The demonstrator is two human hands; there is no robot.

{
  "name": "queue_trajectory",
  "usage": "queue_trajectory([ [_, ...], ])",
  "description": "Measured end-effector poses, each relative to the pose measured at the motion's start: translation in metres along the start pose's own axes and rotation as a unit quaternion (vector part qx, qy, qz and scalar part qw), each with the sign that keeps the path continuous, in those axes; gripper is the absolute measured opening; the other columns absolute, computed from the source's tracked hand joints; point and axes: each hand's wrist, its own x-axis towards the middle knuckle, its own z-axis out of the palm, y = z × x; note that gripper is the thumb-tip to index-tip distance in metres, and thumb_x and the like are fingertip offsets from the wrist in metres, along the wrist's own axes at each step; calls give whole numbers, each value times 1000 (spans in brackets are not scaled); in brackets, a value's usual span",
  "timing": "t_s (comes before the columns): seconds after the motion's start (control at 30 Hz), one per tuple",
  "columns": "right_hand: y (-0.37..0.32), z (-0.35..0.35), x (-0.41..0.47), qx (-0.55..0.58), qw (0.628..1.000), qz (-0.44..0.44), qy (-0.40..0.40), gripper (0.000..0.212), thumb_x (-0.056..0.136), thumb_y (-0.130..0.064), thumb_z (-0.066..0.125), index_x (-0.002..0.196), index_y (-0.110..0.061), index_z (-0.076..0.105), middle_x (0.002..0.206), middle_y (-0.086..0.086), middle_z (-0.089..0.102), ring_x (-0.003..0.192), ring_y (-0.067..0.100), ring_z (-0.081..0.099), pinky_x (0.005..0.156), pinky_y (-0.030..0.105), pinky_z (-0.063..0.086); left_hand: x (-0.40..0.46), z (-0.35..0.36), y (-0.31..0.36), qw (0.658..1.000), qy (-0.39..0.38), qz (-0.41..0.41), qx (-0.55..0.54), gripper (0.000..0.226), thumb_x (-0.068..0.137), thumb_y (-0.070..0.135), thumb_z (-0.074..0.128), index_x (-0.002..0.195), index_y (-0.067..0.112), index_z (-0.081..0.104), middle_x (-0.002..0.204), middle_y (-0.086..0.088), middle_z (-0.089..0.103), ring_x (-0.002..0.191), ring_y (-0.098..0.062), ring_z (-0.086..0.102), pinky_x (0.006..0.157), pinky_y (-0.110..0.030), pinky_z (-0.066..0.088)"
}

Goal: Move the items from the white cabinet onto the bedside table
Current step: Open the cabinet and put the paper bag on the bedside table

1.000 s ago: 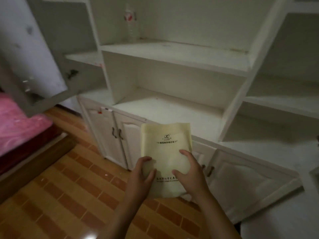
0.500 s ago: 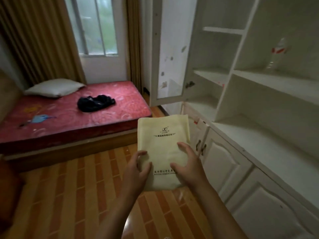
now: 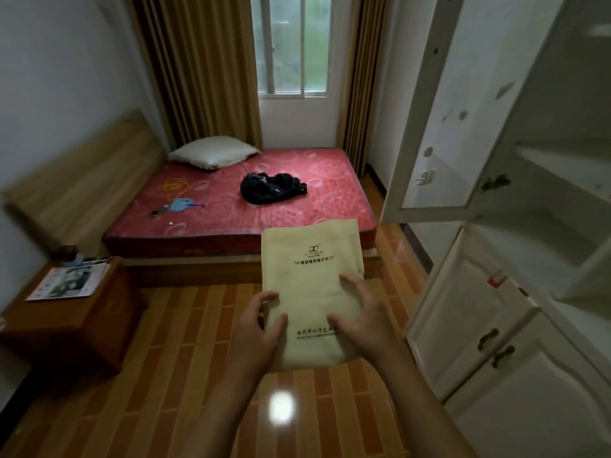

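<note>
Cream fabric bag (image 3: 310, 285) held flat, long axis pointing bedward.

Ahead of me: bed with red mattress (image 3: 231, 206) under the barred window (image 3: 294, 44), tan curtains (image 3: 198, 67) either side. White pillow (image 3: 213, 152) at the wooden headboard (image 3: 82, 180). Dark bundle of clothing (image 3: 271, 192) mid-mattress; yellow cord (image 3: 175, 186) and a blue item (image 3: 182, 204) nearer the headboard. Glossy orange-tiled floor (image 3: 165, 375) below.
</note>
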Motion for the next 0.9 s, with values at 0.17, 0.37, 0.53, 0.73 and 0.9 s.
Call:
queue_trajectory([
  [0.17, 25, 6, 90, 18, 1000, 7, -24, 79, 72, -16, 87, 139, -39, 54, 140, -13, 53, 126, 14, 55, 105, 42, 53, 75, 23, -6, 1000, 6, -27, 2, 39, 90, 20, 74, 123, 34, 58, 117, 26, 56, 100, -3, 64, 74, -31, 62],
  [0.37, 33, 36, 181, 29, 996, -6, -81, 78, 73, -17, 87, 139, -42, 53, 140, -15, 51, 126, 12, 53, 104, 43, 54, 140, 22, -21, 997, 36, -60, 28, 39, 91, 23, 72, 123, 38, 56, 122, 25, 56, 107, -4, 62, 77, -33, 63],
  [0.53, 25, 84, 233, 33, 990, -21, -137, 78, 72, -19, 88, 138, -42, 54, 139, -15, 52, 125, 12, 54, 102, 44, 55, 171, -6, -41, 991, 86, -93, 45, 39, 90, 20, 74, 122, 36, 58, 120, 25, 59, 106, 7, 59, 77, -20, 57],
  [0.73, 8, 150, 290, 26, 983, -41, -179, 77, 71, -16, 89, 138, -36, 57, 138, -13, 55, 122, 12, 57, 100, 36, 55, 216, -44, -79, 983, 121, -131, 38, 38, 91, 24, 73, 121, 41, 57, 121, 25, 59, 105, 8, 59, 70, -18, 57],
  [0.9, -15, 213, 339, 14, 981, -54, -185, 76, 72, -18, 89, 138, -36, 56, 137, -14, 55, 123, 11, 55, 103, 39, 54, 268, -90, -120, 981, 142, -129, 35, 39, 89, 28, 74, 121, 44, 57, 117, 25, 61, 97, 3, 62, 74, -27, 59],
])
